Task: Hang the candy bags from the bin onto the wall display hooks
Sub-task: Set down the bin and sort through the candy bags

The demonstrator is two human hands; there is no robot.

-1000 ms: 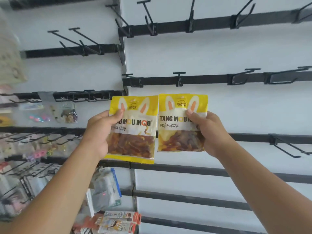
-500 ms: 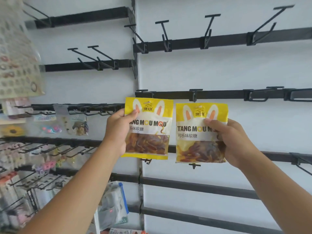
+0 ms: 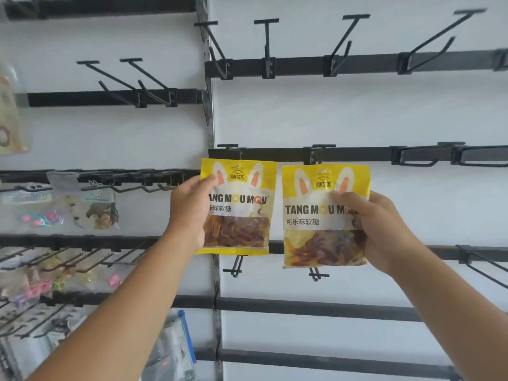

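Two yellow and white candy bags with rabbit ears and brown gummies are held up against the white wall. My left hand (image 3: pixel 189 210) grips the left candy bag (image 3: pixel 242 207) by its left edge. My right hand (image 3: pixel 382 229) grips the right candy bag (image 3: pixel 316 215) by its right edge. Each bag's top sits just under a black hook on the middle rail: the left hook (image 3: pixel 229 148) above the left bag, the right hook (image 3: pixel 319 152) above the right bag. The bin is out of view.
Black rails (image 3: pixel 357 63) with several bare hooks cross the wall above, below and to the right. Two hooks (image 3: pixel 316 274) jut out just beneath the bags. The left panel holds hanging packets of small trinkets (image 3: pixel 93 207). A vertical metal post (image 3: pixel 211 127) divides the panels.
Both hands have carried the bags up toward the middle rail, and the bags have moved apart. The view has tilted upward and shifted, so the lower shelves have dropped out of sight.
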